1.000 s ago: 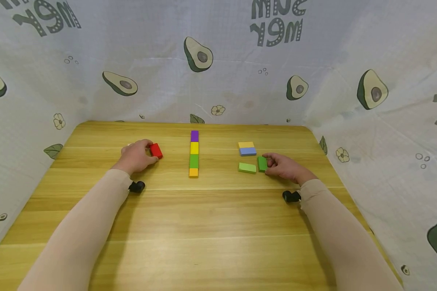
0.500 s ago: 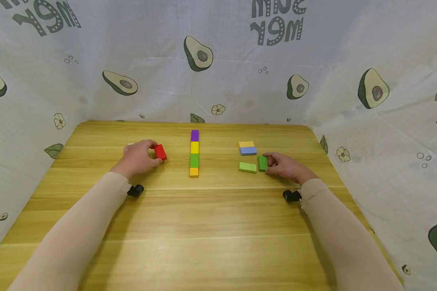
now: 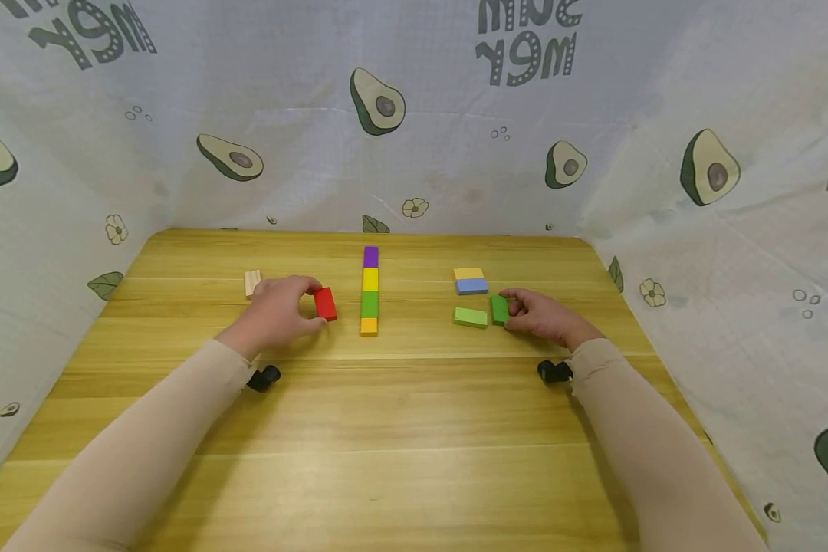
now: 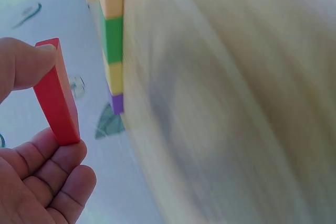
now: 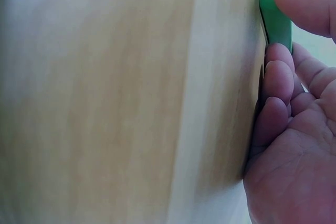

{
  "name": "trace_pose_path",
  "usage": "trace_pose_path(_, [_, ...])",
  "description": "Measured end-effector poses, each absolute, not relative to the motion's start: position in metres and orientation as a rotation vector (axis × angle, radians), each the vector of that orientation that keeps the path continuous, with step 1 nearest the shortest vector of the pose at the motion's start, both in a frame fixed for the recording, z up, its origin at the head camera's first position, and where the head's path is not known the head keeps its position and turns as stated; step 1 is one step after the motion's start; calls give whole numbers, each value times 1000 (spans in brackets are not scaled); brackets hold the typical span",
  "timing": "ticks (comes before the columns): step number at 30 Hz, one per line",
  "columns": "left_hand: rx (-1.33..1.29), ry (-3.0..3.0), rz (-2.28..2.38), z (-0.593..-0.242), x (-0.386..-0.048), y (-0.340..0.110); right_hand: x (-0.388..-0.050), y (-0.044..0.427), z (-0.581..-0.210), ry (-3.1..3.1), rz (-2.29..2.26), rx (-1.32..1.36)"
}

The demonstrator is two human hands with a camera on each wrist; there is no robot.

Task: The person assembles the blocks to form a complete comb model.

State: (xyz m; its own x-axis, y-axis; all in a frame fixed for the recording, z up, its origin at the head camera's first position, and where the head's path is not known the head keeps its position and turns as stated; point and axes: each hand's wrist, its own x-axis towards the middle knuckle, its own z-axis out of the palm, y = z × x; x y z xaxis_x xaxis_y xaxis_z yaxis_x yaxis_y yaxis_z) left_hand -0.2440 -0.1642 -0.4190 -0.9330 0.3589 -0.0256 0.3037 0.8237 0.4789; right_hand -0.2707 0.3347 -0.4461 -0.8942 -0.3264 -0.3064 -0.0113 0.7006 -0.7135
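Between thumb and fingertips the left hand (image 3: 276, 314) pinches a red block (image 3: 325, 304), left of a row of blocks on the table. In the left wrist view the red block (image 4: 56, 95) stands out from the table surface, with the thumb at one end and fingers at the other. That row runs purple (image 3: 371, 257), yellow (image 3: 370, 279), green (image 3: 369, 304) and orange (image 3: 369, 327), end to end. At the right, the right hand (image 3: 541, 316) holds a dark green block (image 3: 499, 310) on the table by its ends; the right wrist view shows this green block (image 5: 276, 11) partly.
A light green block (image 3: 470, 317) lies just left of the dark green one. Behind it, a pale yellow block (image 3: 468, 273) and a blue block (image 3: 471, 287) lie side by side. Bare wooden pieces (image 3: 251, 282) are behind the left hand. A printed cloth (image 3: 455, 153) hangs around the table (image 3: 400, 429).
My left hand has moved right and a little nearer with the red block, uncovering the bare wooden pieces. The right hand and its green block have stayed in place.
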Motion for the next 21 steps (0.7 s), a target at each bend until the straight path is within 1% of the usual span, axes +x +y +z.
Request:
trace_pose_path(11, [755,2829,693,-419,-212,-133,-270,335,-447,2501,-1039,-261])
trace_pose_path(21, [876,2759,553,-431,-200,-121,-271,335,-448,2503,-1045,-265])
